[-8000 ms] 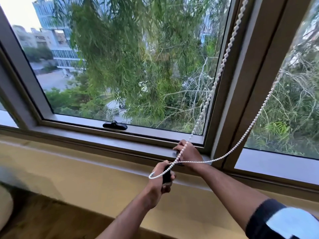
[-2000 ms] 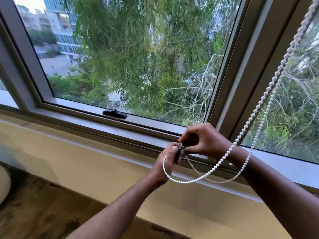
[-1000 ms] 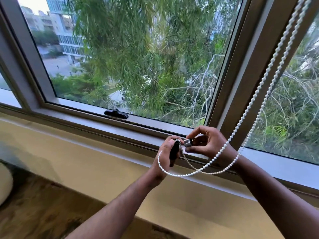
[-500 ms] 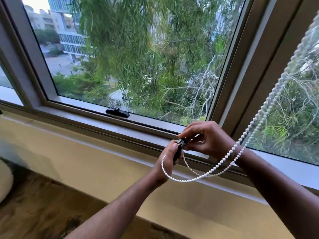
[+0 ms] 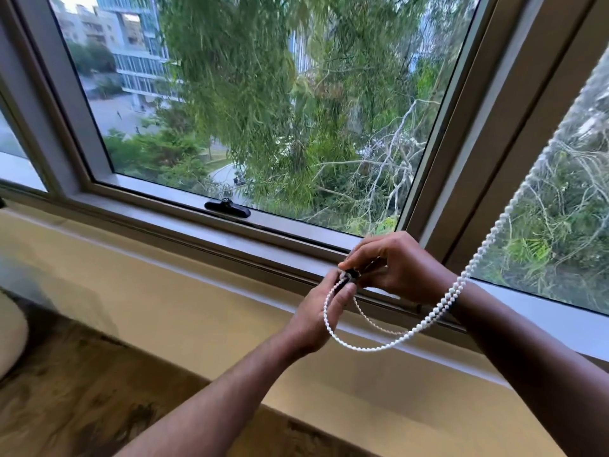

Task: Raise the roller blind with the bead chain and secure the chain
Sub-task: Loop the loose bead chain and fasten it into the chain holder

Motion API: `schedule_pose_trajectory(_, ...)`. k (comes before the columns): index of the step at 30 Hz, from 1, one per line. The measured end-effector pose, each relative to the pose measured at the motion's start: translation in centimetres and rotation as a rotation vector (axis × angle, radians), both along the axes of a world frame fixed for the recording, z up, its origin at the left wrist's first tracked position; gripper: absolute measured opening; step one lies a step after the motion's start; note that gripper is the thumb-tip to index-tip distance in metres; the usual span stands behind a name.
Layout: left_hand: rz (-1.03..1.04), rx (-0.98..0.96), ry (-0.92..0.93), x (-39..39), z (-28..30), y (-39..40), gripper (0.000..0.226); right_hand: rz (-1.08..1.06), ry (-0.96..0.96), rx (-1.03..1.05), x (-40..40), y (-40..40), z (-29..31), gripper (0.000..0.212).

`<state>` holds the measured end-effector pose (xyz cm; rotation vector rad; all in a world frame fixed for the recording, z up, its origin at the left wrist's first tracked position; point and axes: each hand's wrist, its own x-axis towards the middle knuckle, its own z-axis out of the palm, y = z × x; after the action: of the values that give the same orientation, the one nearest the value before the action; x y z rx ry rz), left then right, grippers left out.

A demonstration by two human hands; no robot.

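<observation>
Both hands have come together since a moment ago: I've got left hand (image 5: 324,303) and right hand (image 5: 392,265) pinching the small black clip (image 5: 348,279) by the window sill (image 5: 230,239); bead chain (image 5: 428,316), light and floppy, loops below.

The white bead chain (image 5: 389,344) hangs in a slack loop below a small black clip (image 5: 350,275).

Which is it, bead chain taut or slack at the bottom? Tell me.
Slack. The bead chain sags in a loose loop below both hands, draped over the right wrist, its end at the small black clip they pinch.
</observation>
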<state>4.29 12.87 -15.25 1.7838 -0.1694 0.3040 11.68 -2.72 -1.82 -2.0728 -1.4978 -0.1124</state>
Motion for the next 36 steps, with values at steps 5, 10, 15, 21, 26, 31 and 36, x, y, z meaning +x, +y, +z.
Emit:
schedule_pose_trajectory(5,0.015,0.035,-0.031,0.1,0.0,0.0,0.037,-0.028,0.017,-0.004,0.8,-0.3,-0.7,0.032)
schedule_pose_trajectory(10,0.037,0.068,-0.003,0.5,-0.3,-0.2,0.022,-0.069,-0.023,-0.017,1.0,-0.7,-1.3,0.032)
schedule_pose_trajectory(15,0.016,0.14,-0.009,0.7,0.2,-0.2,0.02,-0.05,-0.185,-0.073,1.1,-0.8,-0.5,0.025)
schedule_pose_trajectory(21,0.018,0.149,-0.029,0.6,0.4,-0.5,0.019,-0.011,-0.219,-0.107,1.5,-1.2,-1.3,0.025)
schedule_pose_trajectory(26,0.027,0.106,0.003,0.6,0.4,-0.9,0.017,-0.02,-0.123,-0.026,2.0,-1.5,-2.2,0.017)
schedule_pose_trajectory(31,0.007,0.026,0.022,0.6,0.7,-1.1,0.024,0.032,-0.015,-0.038,2.3,-1.8,-1.8,0.023)
schedule_pose_trajectory(36,-0.003,0.061,0.02,0.6,1.5,-1.2,0.019,0.039,-0.069,-0.087,2.4,-1.6,-1.2,0.025)
